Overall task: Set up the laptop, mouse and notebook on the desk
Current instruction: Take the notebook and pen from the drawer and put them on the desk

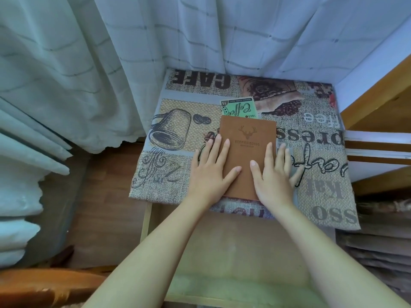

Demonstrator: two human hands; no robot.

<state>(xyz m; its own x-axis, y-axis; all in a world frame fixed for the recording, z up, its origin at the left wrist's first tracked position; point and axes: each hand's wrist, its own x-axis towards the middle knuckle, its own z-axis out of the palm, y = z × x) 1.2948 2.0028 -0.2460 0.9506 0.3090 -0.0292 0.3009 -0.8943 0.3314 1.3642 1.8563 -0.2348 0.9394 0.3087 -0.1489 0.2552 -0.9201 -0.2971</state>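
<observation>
Notebook [246, 156] lies flat on desk [322, 174], long axis running away from person, left hand [211, 170] and right hand [272, 176] equally near, fingers spread flat on its near half.

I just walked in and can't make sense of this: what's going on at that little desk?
A person is setting a brown notebook on a small desk covered with a coffee-print cloth. The left hand and right hand lie flat along the notebook's two sides, fingers spread over the closed cover, holding it down rather than gripping it. No laptop or mouse is in view, so that part looks undone. A curtain hangs behind.
</observation>
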